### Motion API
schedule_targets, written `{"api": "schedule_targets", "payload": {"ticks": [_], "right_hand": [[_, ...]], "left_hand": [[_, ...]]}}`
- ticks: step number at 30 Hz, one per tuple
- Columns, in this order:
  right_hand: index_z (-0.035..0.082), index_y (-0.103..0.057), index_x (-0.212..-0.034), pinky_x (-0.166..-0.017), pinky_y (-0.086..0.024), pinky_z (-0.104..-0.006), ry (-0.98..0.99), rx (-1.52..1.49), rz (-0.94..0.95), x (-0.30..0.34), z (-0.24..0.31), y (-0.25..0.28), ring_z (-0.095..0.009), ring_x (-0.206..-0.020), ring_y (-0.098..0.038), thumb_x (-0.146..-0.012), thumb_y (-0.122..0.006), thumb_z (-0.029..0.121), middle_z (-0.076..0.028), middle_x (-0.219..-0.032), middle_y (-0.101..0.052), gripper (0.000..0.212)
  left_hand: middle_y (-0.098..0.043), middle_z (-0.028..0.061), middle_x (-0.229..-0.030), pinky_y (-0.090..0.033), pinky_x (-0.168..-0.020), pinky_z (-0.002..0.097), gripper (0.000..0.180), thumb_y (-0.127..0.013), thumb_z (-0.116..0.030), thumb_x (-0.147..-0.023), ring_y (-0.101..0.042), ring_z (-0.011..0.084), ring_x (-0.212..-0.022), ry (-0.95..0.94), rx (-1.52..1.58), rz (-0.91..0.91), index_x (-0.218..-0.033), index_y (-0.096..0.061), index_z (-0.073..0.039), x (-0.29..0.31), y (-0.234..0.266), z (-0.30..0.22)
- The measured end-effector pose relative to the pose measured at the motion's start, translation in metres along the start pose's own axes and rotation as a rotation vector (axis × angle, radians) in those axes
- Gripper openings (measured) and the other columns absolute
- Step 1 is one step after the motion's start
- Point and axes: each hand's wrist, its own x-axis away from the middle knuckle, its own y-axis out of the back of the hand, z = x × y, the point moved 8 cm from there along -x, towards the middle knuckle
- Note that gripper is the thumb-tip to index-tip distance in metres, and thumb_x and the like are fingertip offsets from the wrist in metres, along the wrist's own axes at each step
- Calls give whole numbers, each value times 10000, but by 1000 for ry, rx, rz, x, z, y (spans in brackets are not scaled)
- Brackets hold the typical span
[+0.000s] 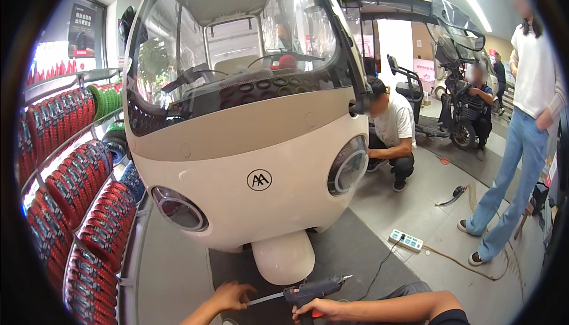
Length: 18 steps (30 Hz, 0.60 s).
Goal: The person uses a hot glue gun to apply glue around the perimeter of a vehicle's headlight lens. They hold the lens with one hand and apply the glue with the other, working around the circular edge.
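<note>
My right hand grips the handle of a black hot glue gun, whose nozzle points right. A red trigger shows by the fingers. At the gun's back end, a pale glue stick sticks out toward the left. The fingers of my left hand are pinched at the far end of that stick. Just beyond both hands stands a cream three-wheeled vehicle with a rounded front fender, two oval headlights and a clear windshield. Neither hand touches the vehicle.
A white power strip lies on the floor at right, a black cord running from it toward me. Racks of red tires line the left. A person in white crouches beside the vehicle; another person in jeans stands at right.
</note>
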Motion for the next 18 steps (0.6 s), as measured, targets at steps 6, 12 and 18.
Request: {"api": "schedule_targets", "payload": {"ticks": [6, 12, 18], "right_hand": [[-6, -677, -1131, -1014, -529, -381, 77, 162, -20, 12, 17, -7, -272, -1059, -717, -953, -701, 87, -143, -1081, -735, 201], [5, -672, -1107, -1018, -529, -370, 13, 124, -95, 25, 19, -14, -263, -1074, -719, -963, -672, 89, -133, -1080, -743, 167], [21, -678, -1097, -1017, -542, -391, 0, 92, -95, 23, 20, -16, -265, -1067, -725, -950, -682, 83, -129, -1082, -742, 160]], "left_hand": [[-797, -69, -944, -483, -977, 492, 617, -780, -197, -710, -680, 254, -1095, 38, -6, -19, -1317, -677, -239, 2, 4, -3], [-786, -45, -875, -528, -877, 441, 561, -723, -112, -704, -703, 231, -966, 37, 12, -54, -1256, -708, -211, 6, 18, -20], [-807, 15, -957, -543, -902, 439, 742, -725, -95, -673, -709, 283, -1006, -8, 139, 4, -1406, -634, -172, 7, 10, -14]]}}
